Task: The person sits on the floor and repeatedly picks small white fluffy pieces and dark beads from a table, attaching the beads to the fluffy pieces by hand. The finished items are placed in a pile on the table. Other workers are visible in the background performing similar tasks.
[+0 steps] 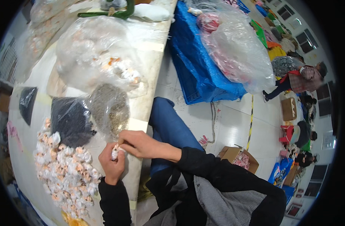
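Note:
My left hand (111,165) is closed around a small white-and-peach plush piece (116,151) near the table's edge. From the right, my right hand (141,144) pinches at the top of that same piece; whatever tiny thing its fingertips may hold is hidden. A heap of similar plush pieces (68,171) spreads over the table left of my hands. Just beyond them lie a clear bag of black bits (70,119) and a clear bag of grey-brown bits (109,106).
Farther up the table (142,109), a large clear bag (91,47) holds more pieces beside a green curved object (123,14). Right of the table stands a blue-covered crate (195,71) under plastic sheeting. A cardboard box (242,160) sits on the floor; people (306,79) are at far right.

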The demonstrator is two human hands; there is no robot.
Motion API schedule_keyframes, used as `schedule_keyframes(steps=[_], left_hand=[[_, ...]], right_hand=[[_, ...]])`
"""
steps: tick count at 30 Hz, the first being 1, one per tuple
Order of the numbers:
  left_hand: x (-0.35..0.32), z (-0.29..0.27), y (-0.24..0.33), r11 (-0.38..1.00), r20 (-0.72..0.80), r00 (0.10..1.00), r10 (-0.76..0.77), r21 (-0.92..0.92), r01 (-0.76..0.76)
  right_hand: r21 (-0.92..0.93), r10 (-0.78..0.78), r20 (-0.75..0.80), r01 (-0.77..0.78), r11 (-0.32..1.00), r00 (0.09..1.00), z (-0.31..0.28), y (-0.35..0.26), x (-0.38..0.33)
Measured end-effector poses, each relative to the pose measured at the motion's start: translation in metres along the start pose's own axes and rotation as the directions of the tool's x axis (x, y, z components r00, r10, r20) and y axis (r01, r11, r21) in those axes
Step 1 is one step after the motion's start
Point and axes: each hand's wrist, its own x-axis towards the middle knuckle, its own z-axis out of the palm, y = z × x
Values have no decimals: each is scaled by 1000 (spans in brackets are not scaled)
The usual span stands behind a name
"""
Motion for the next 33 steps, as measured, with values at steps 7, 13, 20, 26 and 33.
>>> schedule_keyframes(steps=[7,13,20,26,33], left_hand=[[1,-4,8,996,10,1000,-22,-89,23],[-2,-13,18,994,-44,999,-21,-107,16],[11,-115,43,908,-487,842,231,418,-7],[6,-162,-39,593,-394,907,147,769,238],[8,-147,55,579,-403,831,383,806,124]], right_hand=[[-38,-2,-91,-1,999,996,5,2,1],[-86,-30,-100,21,996,995,9,-7,-1],[-515,-228,-397,-10,857,889,-73,-17,96],[-813,-42,-301,-233,534,953,-128,34,165],[-521,-290,-411,38,853,864,-82,-21,92]])
